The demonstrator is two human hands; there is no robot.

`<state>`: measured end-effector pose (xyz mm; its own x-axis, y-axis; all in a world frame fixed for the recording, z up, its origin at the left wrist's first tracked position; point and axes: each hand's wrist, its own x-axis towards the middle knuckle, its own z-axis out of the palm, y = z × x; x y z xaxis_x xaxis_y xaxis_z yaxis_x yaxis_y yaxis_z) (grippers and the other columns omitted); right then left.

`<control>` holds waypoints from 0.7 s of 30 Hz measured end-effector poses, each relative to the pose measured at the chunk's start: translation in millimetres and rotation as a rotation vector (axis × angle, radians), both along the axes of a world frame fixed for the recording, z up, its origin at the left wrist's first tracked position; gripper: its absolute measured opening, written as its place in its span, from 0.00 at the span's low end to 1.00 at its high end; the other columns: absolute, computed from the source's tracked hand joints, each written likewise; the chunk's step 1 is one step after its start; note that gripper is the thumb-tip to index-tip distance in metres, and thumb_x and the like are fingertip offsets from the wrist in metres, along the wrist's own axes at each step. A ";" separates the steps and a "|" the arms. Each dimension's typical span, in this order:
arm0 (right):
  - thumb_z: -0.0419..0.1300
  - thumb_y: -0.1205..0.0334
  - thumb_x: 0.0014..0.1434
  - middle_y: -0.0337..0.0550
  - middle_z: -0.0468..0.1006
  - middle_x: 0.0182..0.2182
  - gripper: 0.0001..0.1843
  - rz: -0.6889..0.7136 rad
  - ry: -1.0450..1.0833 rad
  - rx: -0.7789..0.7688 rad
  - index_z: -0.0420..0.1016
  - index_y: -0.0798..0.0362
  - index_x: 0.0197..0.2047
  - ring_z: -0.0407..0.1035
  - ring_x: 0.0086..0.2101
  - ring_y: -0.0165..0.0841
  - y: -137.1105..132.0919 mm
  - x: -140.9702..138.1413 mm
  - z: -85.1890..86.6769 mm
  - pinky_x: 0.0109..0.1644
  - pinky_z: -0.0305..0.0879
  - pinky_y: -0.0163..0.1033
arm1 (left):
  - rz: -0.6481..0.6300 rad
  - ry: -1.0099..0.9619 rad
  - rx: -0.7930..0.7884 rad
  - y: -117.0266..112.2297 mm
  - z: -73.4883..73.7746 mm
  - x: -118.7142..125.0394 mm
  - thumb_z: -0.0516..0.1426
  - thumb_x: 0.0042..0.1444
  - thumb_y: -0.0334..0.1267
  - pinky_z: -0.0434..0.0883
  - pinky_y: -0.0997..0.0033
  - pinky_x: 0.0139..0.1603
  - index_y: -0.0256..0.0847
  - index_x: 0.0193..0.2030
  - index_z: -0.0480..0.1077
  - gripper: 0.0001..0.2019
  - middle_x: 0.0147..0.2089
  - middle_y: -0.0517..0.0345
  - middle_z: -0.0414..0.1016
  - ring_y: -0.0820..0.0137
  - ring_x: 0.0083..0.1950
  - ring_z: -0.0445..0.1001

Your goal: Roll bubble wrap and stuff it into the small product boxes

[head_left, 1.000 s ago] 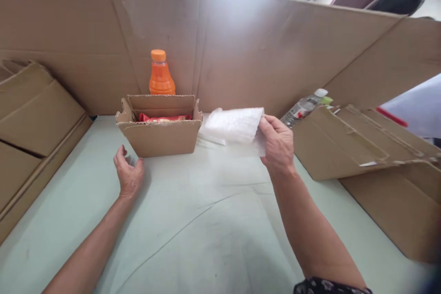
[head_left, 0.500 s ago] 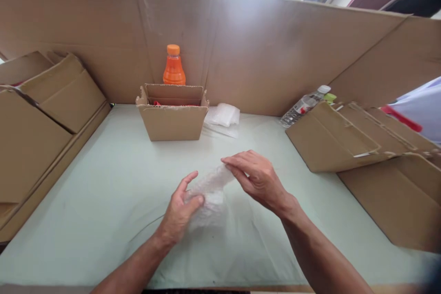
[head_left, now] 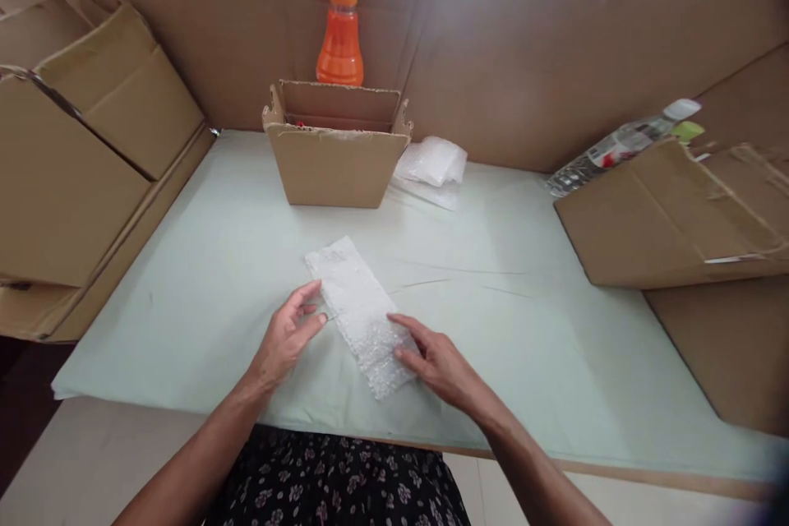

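Across the cloth-covered desk (head_left: 191, 263), an open carton (head_left: 339, 171) faces you, only a speck of red (head_left: 299, 124) visible inside. Between that carton and you lies a bubble-wrap strip (head_left: 361, 312), its long axis slanting away from the carton and rightward. Your right hand (head_left: 442, 363) is closest, parted fingers (head_left: 411, 325) resting on the strip, ungripped; your left hand (head_left: 288, 339), half-open and holding nothing, hovers beside its left edge.

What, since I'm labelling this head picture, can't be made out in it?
Head view: underside of the white sheet, turned toward the table.
Head view: base of the orange bottle, behind the small open box.
Head view: most of that box's contents, behind its front wall.
Head view: print on the clear bottle, too small.
Head view: rest of the right-hand carton, cut off by the right edge.
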<state>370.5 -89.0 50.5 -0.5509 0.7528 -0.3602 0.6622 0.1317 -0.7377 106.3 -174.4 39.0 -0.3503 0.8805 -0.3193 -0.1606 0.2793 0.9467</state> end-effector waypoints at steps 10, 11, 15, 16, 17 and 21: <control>0.59 0.50 0.65 0.41 0.82 0.35 0.27 0.216 0.069 -0.060 0.72 0.49 0.64 0.74 0.33 0.34 0.5 -9.9 25.7 0.39 0.68 0.38 | -0.273 0.984 0.268 36.8 -20.4 -1.6 0.56 0.58 0.37 0.64 0.41 0.67 0.41 0.58 0.73 0.21 0.65 0.43 0.69 0.49 0.68 0.63; 0.58 0.50 0.65 0.41 0.83 0.35 0.24 0.162 0.048 0.025 0.75 0.50 0.61 0.74 0.33 0.35 18.0 0.1 32.4 0.39 0.69 0.38 | -0.291 1.027 0.295 35.6 -24.5 0.3 0.56 0.58 0.36 0.64 0.40 0.67 0.41 0.58 0.73 0.20 0.66 0.42 0.69 0.48 0.69 0.62; 0.56 0.56 0.66 0.47 0.83 0.43 0.19 -0.081 -0.090 0.622 0.77 0.50 0.57 0.75 0.40 0.40 108.1 19.1 51.4 0.45 0.71 0.45 | -0.339 1.123 0.325 28.1 -40.6 8.3 0.56 0.59 0.36 0.64 0.37 0.65 0.42 0.57 0.73 0.19 0.66 0.40 0.68 0.46 0.69 0.63; 0.55 0.61 0.66 0.49 0.81 0.48 0.20 -0.077 -0.134 0.769 0.76 0.49 0.59 0.74 0.44 0.42 133.3 14.9 52.5 0.48 0.70 0.48 | -0.337 1.137 0.332 26.9 -43.4 9.5 0.55 0.60 0.36 0.64 0.37 0.65 0.43 0.57 0.73 0.18 0.67 0.40 0.68 0.46 0.69 0.63; 0.54 0.66 0.64 0.52 0.79 0.53 0.22 -0.049 -0.183 0.893 0.74 0.50 0.61 0.72 0.49 0.45 158.7 7.5 52.1 0.50 0.69 0.50 | -0.332 1.150 0.342 26.3 -45.6 10.1 0.55 0.60 0.35 0.64 0.38 0.64 0.43 0.58 0.72 0.18 0.67 0.40 0.68 0.46 0.69 0.63; 0.50 0.78 0.61 0.57 0.65 0.67 0.29 0.182 -0.394 1.102 0.73 0.52 0.61 0.58 0.63 0.52 250.5 -32.0 44.7 0.56 0.61 0.57 | -0.321 1.185 0.383 27.1 -48.9 9.1 0.56 0.61 0.35 0.65 0.40 0.64 0.43 0.58 0.72 0.18 0.67 0.40 0.69 0.47 0.68 0.65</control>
<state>338.5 161.4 95.1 -0.6783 0.6853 0.2649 0.7242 0.6845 0.0838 115.4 -147.3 -9.9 -0.0015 0.9437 0.3309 0.8533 -0.1714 0.4925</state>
